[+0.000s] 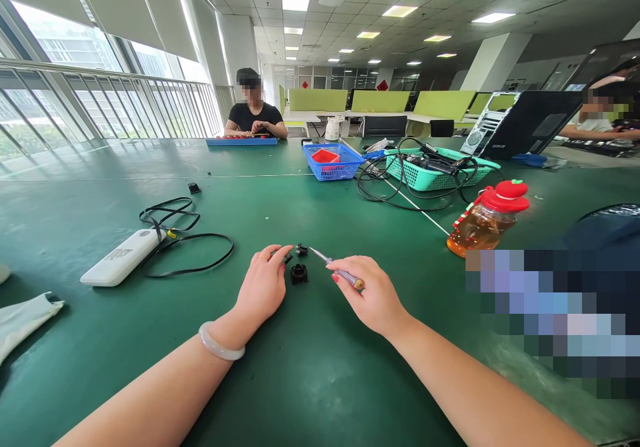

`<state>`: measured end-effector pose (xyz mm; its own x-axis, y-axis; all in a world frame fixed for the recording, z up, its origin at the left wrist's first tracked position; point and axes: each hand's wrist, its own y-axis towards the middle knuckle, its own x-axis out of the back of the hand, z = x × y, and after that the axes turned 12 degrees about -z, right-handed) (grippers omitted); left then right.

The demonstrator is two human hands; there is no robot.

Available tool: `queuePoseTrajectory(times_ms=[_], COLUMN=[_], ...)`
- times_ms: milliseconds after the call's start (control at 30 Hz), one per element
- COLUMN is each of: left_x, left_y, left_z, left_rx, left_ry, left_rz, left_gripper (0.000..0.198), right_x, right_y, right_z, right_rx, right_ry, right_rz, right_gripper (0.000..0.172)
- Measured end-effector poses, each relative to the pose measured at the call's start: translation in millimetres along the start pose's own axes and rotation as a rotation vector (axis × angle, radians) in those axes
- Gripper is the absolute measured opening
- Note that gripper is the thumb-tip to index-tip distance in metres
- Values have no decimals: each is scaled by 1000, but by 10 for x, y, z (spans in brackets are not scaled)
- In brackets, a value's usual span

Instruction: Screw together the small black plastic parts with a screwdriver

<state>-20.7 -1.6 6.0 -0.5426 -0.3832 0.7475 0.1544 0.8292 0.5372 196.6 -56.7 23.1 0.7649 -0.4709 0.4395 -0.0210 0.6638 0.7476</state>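
Note:
My right hand (374, 295) is closed around the handle of a small screwdriver (350, 278), its thin metal shaft aimed left. Near its tip lies a small black part with metallic bits (301, 250). My left hand (263, 283), with a pale bangle at the wrist, pinches a little black piece (288, 258) by the fingertips, partly hidden by them. Its index finger reaches close to the part at the screwdriver tip; whether they touch I cannot tell. Just below, a black square housing with a round opening (299, 274) rests on the green table (320, 380).
On the left lie a white power bank (123, 258) and its looped black cable (217, 235). Rightward stands a bottle with a red lid (487, 224). Farther back are a blue basket (333, 170) and a green basket (425, 179) with cables. A person (256, 110) sits across the table.

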Motion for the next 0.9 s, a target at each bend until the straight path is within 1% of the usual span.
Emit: queuePoseTrajectory(times_ms=[133,233,300,367,433,500,567,633,733,833,900], left_x=[-17,-8,1,2,-9,-28,-46,-52,-38,-17,-9], left_y=[-14,-15,-13,-18,-33,-54,-69,-68,-41,-13,-2], left_z=[36,20,-2,-21,-32,-33,-30,-26,-18,-5,3], left_rx=[12,20,21,-25,-108,-175,-189,-162,-81,8,60], left_ry=[161,178,143,54,-44,-90,-83,-61,21,117,136], left_rz=[69,66,35,30,83,161,207,208,162,117,106], left_gripper=[41,37,36,34,36,41,40,36,30,32,32], right_x=[-43,-70,-83,-93,-100,-110,-127,-154,-213,-265,-278], right_y=[4,3,3,4,6,9,11,13,18,21,20], right_z=[-66,-117,-141,-154,-156,-155,-160,-177,-215,-244,-249], right_rx=[-85,-145,-171,-177,-170,-157,-145,-140,-142,-143,-139], right_ry=[-56,-40,-32,-30,-33,-39,-44,-47,-48,-47,-23], right_rz=[34,36,47,71,102,135,165,190,221,240,246], right_gripper=[19,20,22,23,25,27,28,28,29,29,29])
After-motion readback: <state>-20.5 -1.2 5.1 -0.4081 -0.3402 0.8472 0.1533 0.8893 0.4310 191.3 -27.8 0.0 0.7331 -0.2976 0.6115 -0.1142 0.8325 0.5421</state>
